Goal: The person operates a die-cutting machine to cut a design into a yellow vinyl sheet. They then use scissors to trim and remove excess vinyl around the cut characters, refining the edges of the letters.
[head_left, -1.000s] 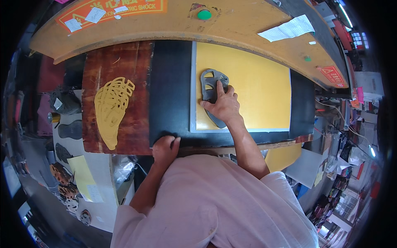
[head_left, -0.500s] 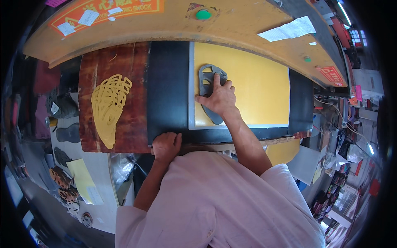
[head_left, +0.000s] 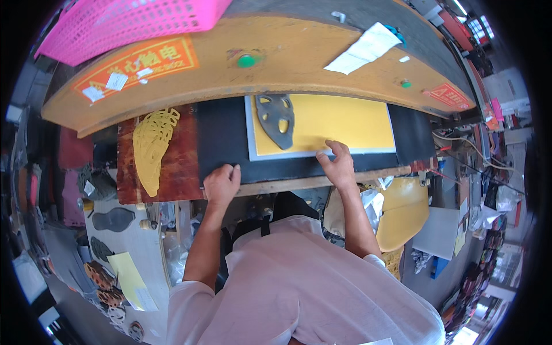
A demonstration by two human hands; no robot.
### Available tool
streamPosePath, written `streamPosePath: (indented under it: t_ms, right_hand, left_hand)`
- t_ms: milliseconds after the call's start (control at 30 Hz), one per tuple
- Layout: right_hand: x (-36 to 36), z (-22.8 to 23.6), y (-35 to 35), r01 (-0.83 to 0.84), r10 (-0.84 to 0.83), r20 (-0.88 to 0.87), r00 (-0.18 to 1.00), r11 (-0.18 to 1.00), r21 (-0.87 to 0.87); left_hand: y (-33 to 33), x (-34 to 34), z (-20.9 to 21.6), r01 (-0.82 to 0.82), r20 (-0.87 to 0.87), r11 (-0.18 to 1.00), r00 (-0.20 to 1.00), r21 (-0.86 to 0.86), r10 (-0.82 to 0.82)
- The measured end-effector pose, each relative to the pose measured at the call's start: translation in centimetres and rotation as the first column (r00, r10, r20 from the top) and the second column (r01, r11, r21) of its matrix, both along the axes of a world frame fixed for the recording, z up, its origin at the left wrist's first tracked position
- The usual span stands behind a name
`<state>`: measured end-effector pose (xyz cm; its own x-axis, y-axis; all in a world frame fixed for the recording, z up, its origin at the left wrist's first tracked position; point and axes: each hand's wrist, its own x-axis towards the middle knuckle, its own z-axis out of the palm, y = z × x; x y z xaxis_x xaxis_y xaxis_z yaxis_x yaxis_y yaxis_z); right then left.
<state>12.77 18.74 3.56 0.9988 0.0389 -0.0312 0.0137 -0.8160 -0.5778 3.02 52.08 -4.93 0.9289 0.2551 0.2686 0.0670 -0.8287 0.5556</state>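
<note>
A dark grey sole-shaped cutting die (head_left: 266, 121) with several openings lies at the left end of a yellow sheet (head_left: 345, 123). The sheet rests on a pale-edged layer over a black board. Its front edge is nearest to my right hand (head_left: 339, 165), which hovers there with thumb and fingers apart, holding nothing and clear of the die. My left hand (head_left: 222, 183) rests at the front edge of the black board (head_left: 221, 144), fingers curled in, with no object showing in it. Left of it, a stack of yellow cut-out pieces (head_left: 150, 152) lies on a reddish-brown board (head_left: 183, 167).
A wide orange machine beam (head_left: 299, 63) spans above the far side of the board, with a green button (head_left: 246, 61). On top sits a pink basket (head_left: 138, 29). A side table (head_left: 149, 247) at left carries dark sole shapes (head_left: 114, 219) and a paper sheet (head_left: 129, 276).
My right hand has let go of the die and drawn back toward the front edge. The die now stands farther back and is turned the other way. The view has shifted.
</note>
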Motion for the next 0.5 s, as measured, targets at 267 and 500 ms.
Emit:
streamPosePath:
  t_ms: [267, 500]
  right_hand:
    - [0.9, -2.9, -6.6, 0.161, -0.081, -0.236, 0.968, 0.926, 0.341]
    - [13.3, 0.6, -14.5, 0.278, -0.336, -0.130, 0.933, 0.443, 0.852]
  left_hand:
    - [-5.0, 9.3, -0.2, 0.115, 0.194, 0.973, 0.969, 0.198, -0.154]
    - [-5.4, 17.9, -2.4, -0.024, 0.094, 0.964, 0.996, 0.266, -0.001]
